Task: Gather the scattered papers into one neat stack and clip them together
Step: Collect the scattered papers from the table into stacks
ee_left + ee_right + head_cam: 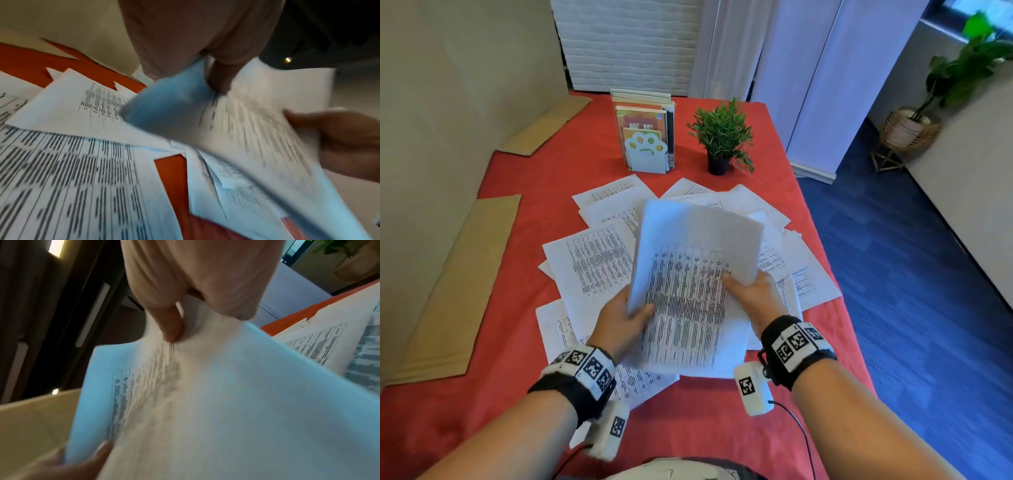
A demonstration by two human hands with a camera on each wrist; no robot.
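Both hands hold a small bundle of printed sheets [688, 291] lifted above the red table. My left hand [625, 317] pinches its left edge, thumb on top. My right hand [748, 291] pinches the right edge, where a blank-backed sheet [705, 236] stands tilted up. In the left wrist view the left thumb [221, 78] presses on the held sheets [257, 123], and the right hand [345, 138] shows at the right. In the right wrist view a right finger [170, 322] presses the held paper [216, 402]. More printed papers [594, 260] lie scattered underneath. No clip is in view.
A bookstand with a paw-shaped front [645, 137] and a small potted plant [720, 137] stand at the back of the red table [500, 411]. Cardboard pieces [458, 284] lie along the left wall. The table's right edge drops to blue floor [911, 291].
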